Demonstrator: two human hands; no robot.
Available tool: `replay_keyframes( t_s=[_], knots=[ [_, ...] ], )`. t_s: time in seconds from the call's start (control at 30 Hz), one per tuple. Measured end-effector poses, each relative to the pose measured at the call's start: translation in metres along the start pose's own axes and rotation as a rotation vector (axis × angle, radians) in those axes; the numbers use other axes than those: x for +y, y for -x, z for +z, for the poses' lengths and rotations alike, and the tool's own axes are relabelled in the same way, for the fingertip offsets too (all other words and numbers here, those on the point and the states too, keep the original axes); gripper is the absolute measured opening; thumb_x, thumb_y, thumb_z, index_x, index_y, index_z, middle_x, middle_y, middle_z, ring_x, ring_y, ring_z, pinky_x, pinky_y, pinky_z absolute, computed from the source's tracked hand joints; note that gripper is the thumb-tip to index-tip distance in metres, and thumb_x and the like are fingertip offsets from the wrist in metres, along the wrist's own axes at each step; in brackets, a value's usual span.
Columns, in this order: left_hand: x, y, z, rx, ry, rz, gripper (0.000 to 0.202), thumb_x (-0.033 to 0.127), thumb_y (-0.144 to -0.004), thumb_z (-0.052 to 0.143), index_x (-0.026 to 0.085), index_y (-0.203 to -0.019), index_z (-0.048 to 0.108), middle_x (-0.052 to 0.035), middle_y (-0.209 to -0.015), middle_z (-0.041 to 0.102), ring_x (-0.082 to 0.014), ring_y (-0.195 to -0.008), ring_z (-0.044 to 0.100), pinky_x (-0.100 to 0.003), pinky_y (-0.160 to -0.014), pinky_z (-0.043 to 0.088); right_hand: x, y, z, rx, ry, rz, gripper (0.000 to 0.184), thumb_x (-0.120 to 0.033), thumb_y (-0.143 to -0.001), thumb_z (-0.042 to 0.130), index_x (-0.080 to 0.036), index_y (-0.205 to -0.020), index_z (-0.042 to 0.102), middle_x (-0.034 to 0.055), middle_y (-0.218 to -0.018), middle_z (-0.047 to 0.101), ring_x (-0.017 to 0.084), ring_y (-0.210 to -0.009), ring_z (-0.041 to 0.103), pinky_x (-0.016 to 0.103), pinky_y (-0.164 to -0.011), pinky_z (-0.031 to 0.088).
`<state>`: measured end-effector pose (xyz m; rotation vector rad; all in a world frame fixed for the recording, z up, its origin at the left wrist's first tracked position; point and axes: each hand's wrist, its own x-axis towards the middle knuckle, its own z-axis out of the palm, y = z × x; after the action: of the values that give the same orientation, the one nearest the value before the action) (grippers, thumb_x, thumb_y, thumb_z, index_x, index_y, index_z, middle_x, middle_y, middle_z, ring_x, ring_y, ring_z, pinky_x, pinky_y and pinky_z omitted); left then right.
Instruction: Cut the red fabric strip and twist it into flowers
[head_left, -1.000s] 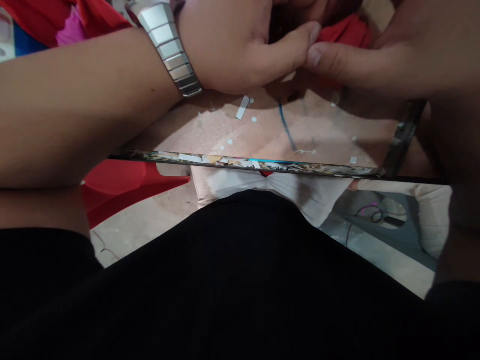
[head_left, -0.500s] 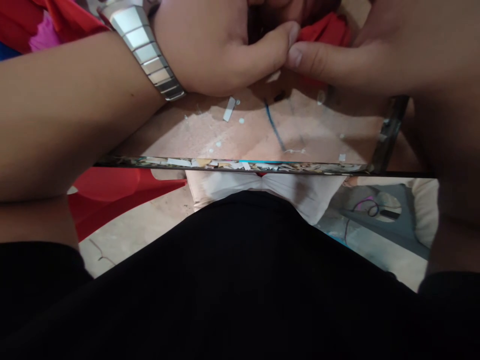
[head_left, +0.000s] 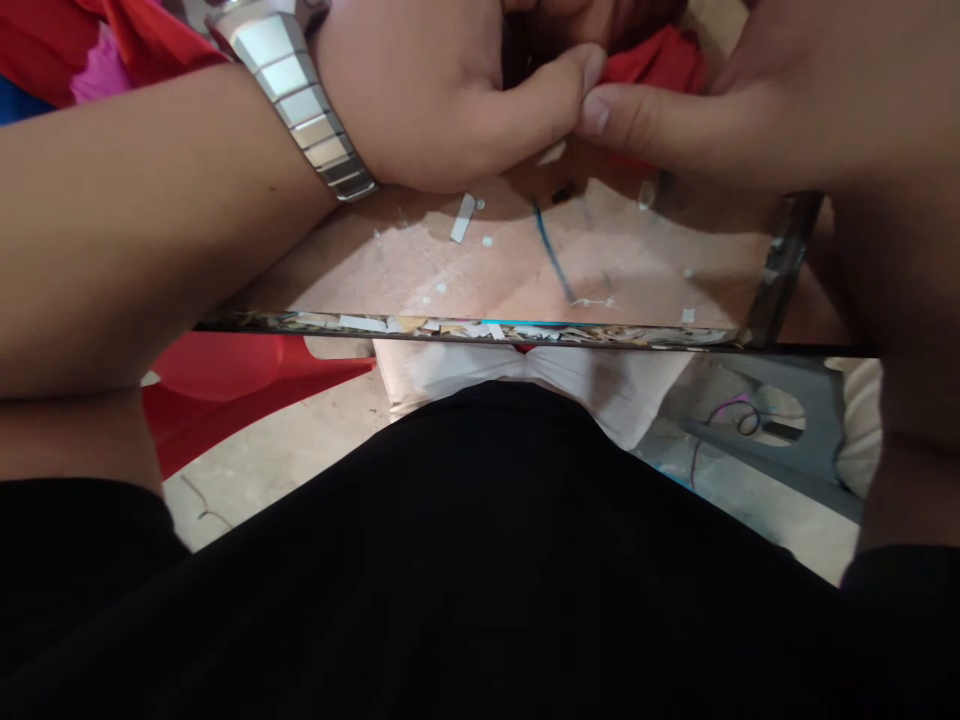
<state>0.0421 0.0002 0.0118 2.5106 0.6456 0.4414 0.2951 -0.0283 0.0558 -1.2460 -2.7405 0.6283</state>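
My left hand (head_left: pixel 457 100), a metal watch (head_left: pixel 304 110) on its wrist, is at the top centre of the head view. From the right comes my right hand (head_left: pixel 720 120); the two thumb tips meet. Both thumbs press at the edge of a bunched red cloth (head_left: pixel 656 65), the fingers curled in around it. Most of the fingers are hidden behind the hands or cut off by the top edge. Under the hands is a worn wooden tabletop (head_left: pixel 510 265).
Small paper scraps, including a white strip (head_left: pixel 463 218), lie on the tabletop. Paper bits fill a gap along its dark front edge (head_left: pixel 525 343). At upper left is red and pink fabric (head_left: pixel 97 65). Below are a red plastic chair (head_left: pixel 225 385) and a grey chair (head_left: pixel 802 420).
The whole view has shifted very slightly. Both hands keep the same hold, thumbs together at the red cloth.
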Motion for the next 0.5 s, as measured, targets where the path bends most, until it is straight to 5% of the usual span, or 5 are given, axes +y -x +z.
replay_keyframes(
  t_s=[0.2,0.5],
  knots=[
    [0.0079,-0.0021,-0.0021,-0.006,-0.074,-0.068,0.051,0.047,-0.11,0.041,0.005,-0.109,0.069,-0.0014,-0.097,0.055,-0.0116,-0.108,0.067,-0.029,-0.093,0.043,-0.0027,-0.0019,0.0004,0.034,0.026,0.019,0.082,-0.073,-0.09,0.028,-0.018,-0.134,0.07,-0.0036,-0.122,0.065,0.025,-0.117,0.054,0.043,-0.103,0.041],
    [0.0024,-0.002,-0.0017,-0.006,-0.049,-0.028,0.047,0.045,-0.109,0.042,0.006,-0.106,0.068,-0.003,-0.097,0.057,-0.0146,-0.105,0.068,-0.032,-0.092,0.045,-0.0039,-0.0018,0.0003,0.028,0.064,0.017,0.082,-0.067,-0.089,0.024,-0.014,-0.133,0.069,-0.0028,-0.119,0.064,0.023,-0.113,0.054,0.044,-0.096,0.041]
  ],
)
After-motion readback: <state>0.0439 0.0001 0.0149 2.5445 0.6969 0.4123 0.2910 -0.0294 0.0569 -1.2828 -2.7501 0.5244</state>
